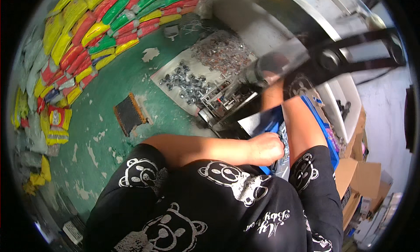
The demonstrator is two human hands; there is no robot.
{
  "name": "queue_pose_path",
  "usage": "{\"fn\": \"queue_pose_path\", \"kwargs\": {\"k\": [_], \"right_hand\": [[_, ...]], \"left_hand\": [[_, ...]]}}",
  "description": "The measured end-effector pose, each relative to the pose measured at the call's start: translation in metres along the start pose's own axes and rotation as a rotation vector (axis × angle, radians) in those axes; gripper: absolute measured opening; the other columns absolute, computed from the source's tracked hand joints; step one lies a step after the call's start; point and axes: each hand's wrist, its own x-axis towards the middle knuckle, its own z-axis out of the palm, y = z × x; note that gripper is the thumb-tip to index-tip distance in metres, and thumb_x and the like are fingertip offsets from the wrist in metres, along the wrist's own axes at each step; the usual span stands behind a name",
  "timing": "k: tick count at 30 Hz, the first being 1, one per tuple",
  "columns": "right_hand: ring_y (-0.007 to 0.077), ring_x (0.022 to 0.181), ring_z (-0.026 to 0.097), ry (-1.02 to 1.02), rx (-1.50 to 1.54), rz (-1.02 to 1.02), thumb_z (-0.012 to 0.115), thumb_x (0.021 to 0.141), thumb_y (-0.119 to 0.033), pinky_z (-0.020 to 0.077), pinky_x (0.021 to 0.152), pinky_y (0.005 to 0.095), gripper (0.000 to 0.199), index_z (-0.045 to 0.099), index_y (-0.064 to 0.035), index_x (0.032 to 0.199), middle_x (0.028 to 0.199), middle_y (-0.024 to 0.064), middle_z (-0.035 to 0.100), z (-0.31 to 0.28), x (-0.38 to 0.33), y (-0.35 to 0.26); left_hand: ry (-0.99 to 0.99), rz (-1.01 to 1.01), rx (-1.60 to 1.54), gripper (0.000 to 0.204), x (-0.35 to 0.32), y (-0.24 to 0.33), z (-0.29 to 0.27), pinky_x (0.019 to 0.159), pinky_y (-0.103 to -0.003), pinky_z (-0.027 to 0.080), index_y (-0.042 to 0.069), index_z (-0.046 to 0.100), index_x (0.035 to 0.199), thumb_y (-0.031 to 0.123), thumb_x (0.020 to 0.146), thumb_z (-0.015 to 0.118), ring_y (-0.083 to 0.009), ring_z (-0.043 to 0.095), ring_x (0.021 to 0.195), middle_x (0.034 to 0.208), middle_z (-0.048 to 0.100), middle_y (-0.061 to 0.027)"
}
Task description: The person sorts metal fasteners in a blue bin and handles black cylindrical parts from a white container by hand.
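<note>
My left hand is closed, its fingers curled down over small grey metal parts in a blue bin in front of my lap. Whatever it holds is hidden under the fingers. Farther off, my right hand is at the machine, partly covered by a blurred metal cylinder. Its fingers cannot be made out. A shiny sheet-metal plate slopes between the machine and the bin.
Small metal pieces lie heaped on a pale sheet beyond the machine. A dark lever juts across the upper right. A low stool stands on the green floor. Colourful bags are stacked left; a cardboard box sits right.
</note>
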Motion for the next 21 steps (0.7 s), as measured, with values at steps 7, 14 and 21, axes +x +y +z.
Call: {"fn": "queue_pose_path", "kwargs": {"k": [7, 14, 21], "right_hand": [[0.0365, 0.094, 0.065, 0.24, 0.533, -0.119, 0.057, 0.082, -0.01, 0.0503, 0.085, 0.0428, 0.028, 0.068, -0.0096, 0.108, 0.098, 0.019, 0.068, -0.032, -0.111, -0.009], [0.0347, 0.092, 0.066, 0.0, 0.288, 0.478, 0.054, 0.082, -0.006, 0.0522, 0.081, 0.0422, 0.022, 0.07, -0.0054, 0.097, 0.096, 0.0187, 0.068, -0.027, -0.343, 0.055], [0.0324, 0.101, 0.066, -0.53, 0.112, 0.736, 0.059, 0.079, -0.006, 0.0531, 0.087, 0.0404, 0.021, 0.074, -0.003, 0.094, 0.103, 0.0219, 0.068, 0.074, -0.408, 0.053]], "left_hand": [[-0.04, 0.013, -0.046, 0.011, -0.001, -0.005, 0.003, 0.073, -0.043, 0.048, 0.006, 0.062, 0.079, 0.008, 0.068, 0.061, -0.031, 0.061, 0.078, 0.077, 0.061, -0.0099], [-0.172, -0.041, 0.067, 0.015, 0.011, 0.01, -0.008, 0.074, -0.039, 0.05, 0.005, 0.066, 0.084, 0.002, 0.071, 0.063, -0.0299, 0.063, 0.081, 0.084, 0.065, -0.0094], [-0.258, -0.085, 0.148, 0.016, 0.017, 0.021, -0.01, 0.074, -0.04, 0.05, 0.005, 0.066, 0.086, 0.001, 0.071, 0.062, -0.0322, 0.062, 0.081, 0.086, 0.065, -0.0111]]}}
